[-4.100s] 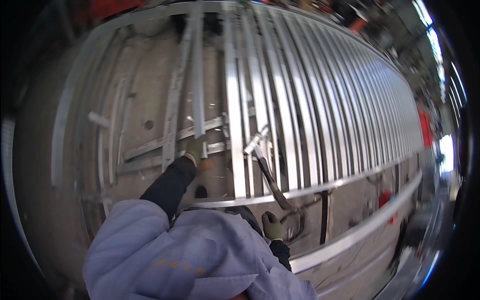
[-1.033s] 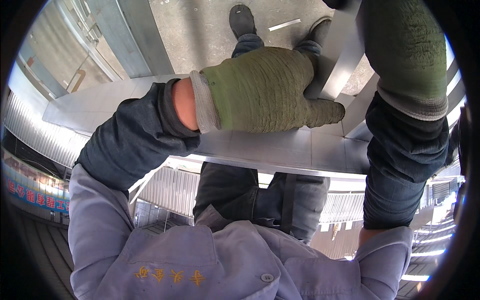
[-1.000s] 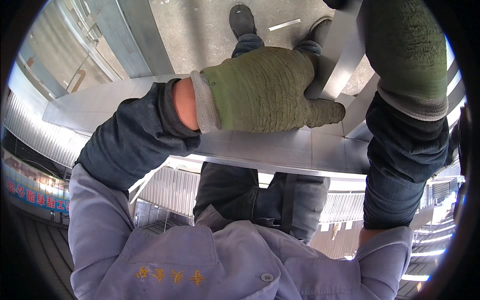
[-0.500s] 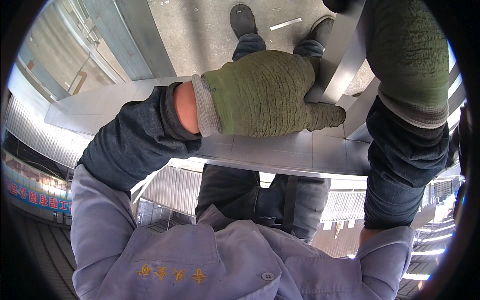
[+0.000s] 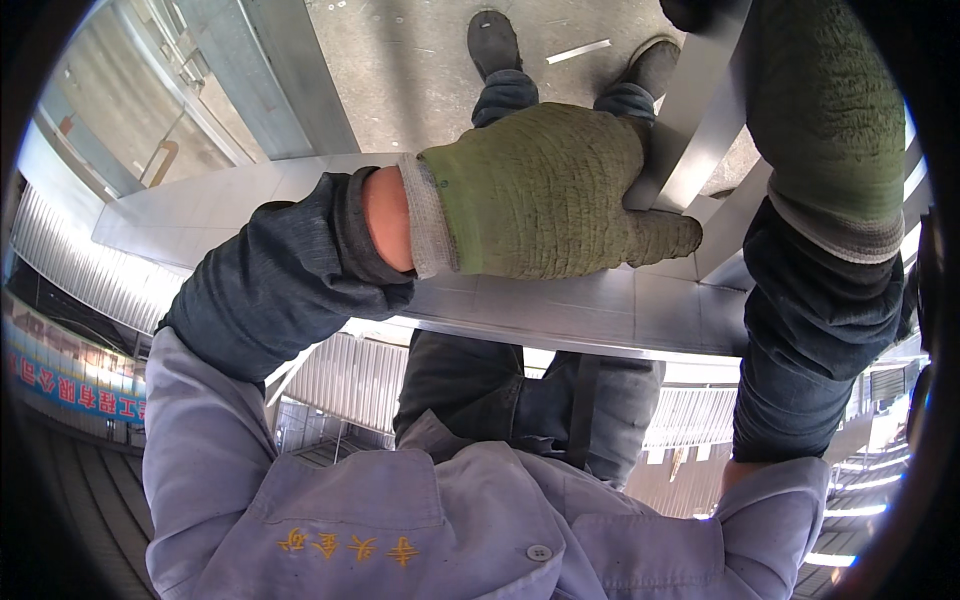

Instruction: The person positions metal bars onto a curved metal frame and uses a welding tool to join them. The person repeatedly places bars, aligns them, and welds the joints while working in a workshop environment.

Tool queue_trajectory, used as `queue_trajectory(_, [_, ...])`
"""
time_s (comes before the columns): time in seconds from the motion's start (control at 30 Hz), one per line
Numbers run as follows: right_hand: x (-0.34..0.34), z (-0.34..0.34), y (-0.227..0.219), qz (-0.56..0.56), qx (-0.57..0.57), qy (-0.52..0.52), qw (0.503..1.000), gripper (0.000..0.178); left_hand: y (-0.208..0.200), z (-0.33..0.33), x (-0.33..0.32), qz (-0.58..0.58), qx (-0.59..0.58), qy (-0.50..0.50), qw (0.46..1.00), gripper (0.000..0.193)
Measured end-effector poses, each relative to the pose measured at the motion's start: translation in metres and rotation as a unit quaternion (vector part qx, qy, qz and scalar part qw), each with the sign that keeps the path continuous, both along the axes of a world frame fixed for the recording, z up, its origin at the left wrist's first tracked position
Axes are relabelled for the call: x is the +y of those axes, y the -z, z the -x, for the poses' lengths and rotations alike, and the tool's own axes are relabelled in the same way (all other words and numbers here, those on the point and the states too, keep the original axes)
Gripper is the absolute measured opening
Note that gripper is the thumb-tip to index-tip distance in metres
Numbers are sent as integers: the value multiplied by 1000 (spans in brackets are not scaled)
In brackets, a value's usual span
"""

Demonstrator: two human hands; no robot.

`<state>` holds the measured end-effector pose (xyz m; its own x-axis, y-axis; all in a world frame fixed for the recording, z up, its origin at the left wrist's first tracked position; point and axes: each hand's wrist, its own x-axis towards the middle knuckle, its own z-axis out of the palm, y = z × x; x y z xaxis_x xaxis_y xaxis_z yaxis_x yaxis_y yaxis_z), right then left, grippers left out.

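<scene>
Holds left hand (image 5: 545, 195) crosswise above the metal rail (image 5: 560, 305), with thumb pointing right, just beside the slanting metal bar (image 5: 698, 110); extends right hand (image 5: 828, 110) forward; cannot tell either grip, with fingers hidden.

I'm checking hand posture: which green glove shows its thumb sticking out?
The left glove, mid-picture, its thumb pointing right; the right glove runs off the picture at upper right, no thumb visible.

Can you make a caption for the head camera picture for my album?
Green-gloved left hand over a metal frame, right hand gloved too, shoes on the floor below.
</scene>
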<state>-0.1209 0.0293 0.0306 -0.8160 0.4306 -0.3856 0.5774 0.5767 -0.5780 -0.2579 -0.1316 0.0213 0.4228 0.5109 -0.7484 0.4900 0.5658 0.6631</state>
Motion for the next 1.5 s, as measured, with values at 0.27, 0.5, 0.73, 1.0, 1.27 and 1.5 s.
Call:
queue_trajectory(0.27, [3,-1,-2,-5,-5,3,1000,28,6,-1,-2,-11,-57,-34,998,89])
queue_trajectory(0.5, [6,-1,-5,-10,-8,0,1000,27,0,-2,7,13,-45,-26,999,49])
queue_trajectory(0.73, [11,-1,-7,-25,-11,4,1000,26,1,-3,7,-20,-62,11,998,22])
queue_trajectory(1.0, [8,26,-11,-71,-23,-72,995,24,16,30,17,-67,-181,-316,929,37])
queue_trajectory(1.27, [0,34,28,-131,22,-6,991,27,-24,36,114,-142,-67,-534,831,76])
queue_trajectory(1.5, [3,57,-57,239,24,454,858,44,-10,43,140,-139,-218,-481,838,73])
